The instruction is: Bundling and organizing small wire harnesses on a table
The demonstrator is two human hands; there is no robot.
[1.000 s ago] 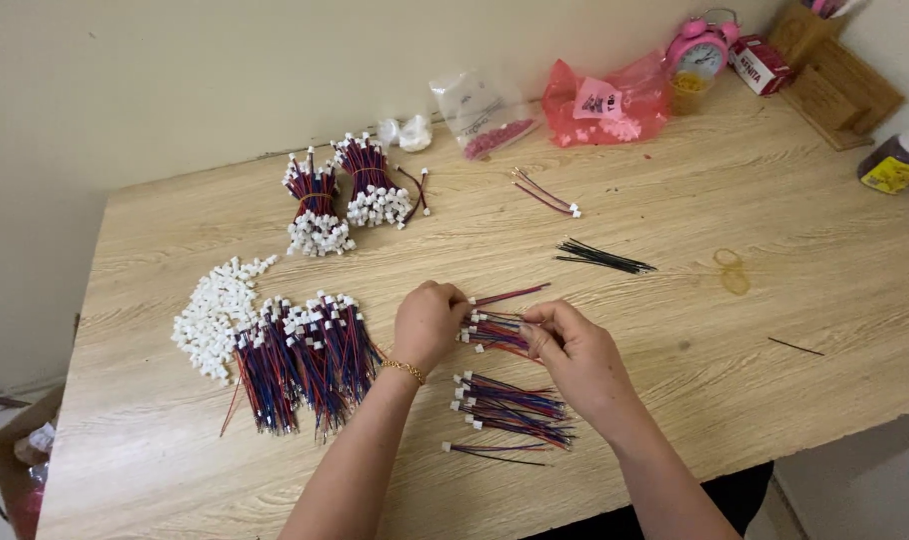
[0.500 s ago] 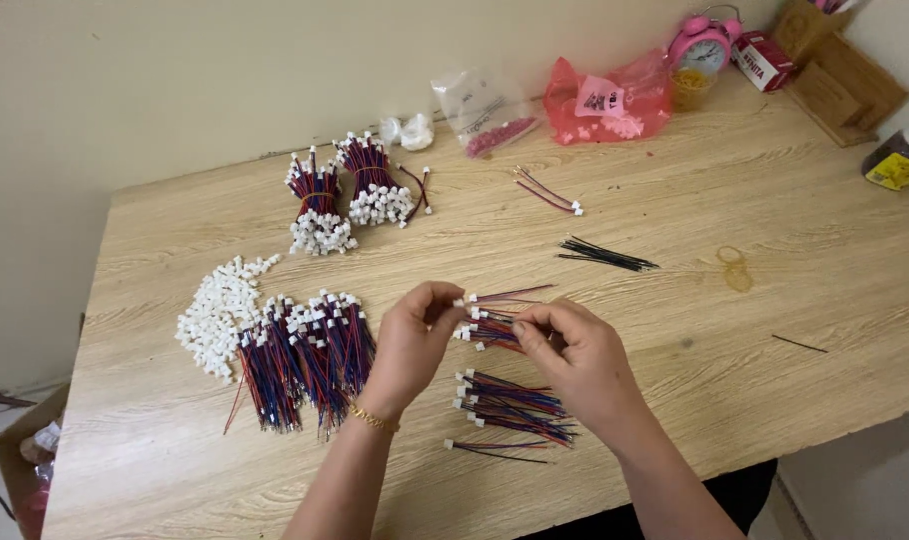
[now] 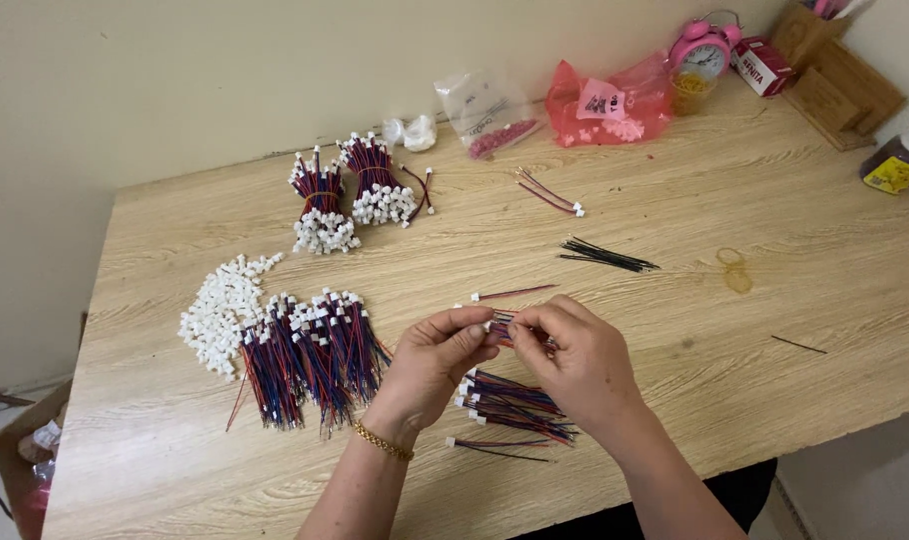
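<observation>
Red-and-blue wire bundle (image 3: 515, 328), now drawn closer, is pinched between left hand (image 3: 437, 362) and right hand (image 3: 575, 362); pink plastic bag (image 3: 607, 100) lies by the wall.

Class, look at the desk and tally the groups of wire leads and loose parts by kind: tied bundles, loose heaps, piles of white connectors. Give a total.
Tied bundles of red-blue leads: 2
Loose heaps of red-blue leads: 2
Piles of white connectors: 1
Bunches of black wires: 1
Total: 6
</observation>
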